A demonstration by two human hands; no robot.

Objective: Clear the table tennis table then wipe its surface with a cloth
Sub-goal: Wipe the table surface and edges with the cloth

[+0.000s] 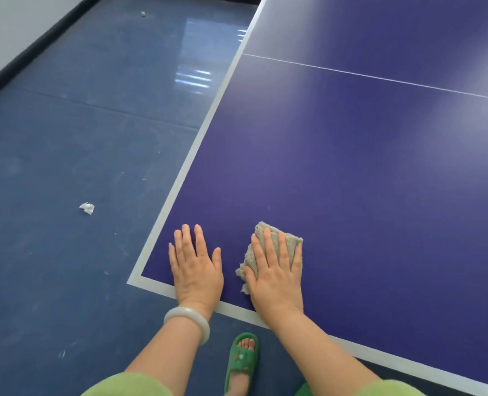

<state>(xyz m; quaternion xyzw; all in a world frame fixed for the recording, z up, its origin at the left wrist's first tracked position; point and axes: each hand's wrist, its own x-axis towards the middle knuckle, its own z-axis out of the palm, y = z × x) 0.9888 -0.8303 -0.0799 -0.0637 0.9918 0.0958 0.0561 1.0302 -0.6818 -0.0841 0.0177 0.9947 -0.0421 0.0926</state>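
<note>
The big purple table tennis table [351, 167] looks cleared, so wiping is left: the flat right hand [277, 270] presses the grey fluffy cloth [265, 247] near the corner, and the left hand [195, 265] rests flat, holding nothing.

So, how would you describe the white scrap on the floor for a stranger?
Start at the purple table tennis table and look to the blue floor left of its white border. There lies a white scrap, nearer the table than the wall. Unlike the small round ball by the wall, it is crumpled.
</note>
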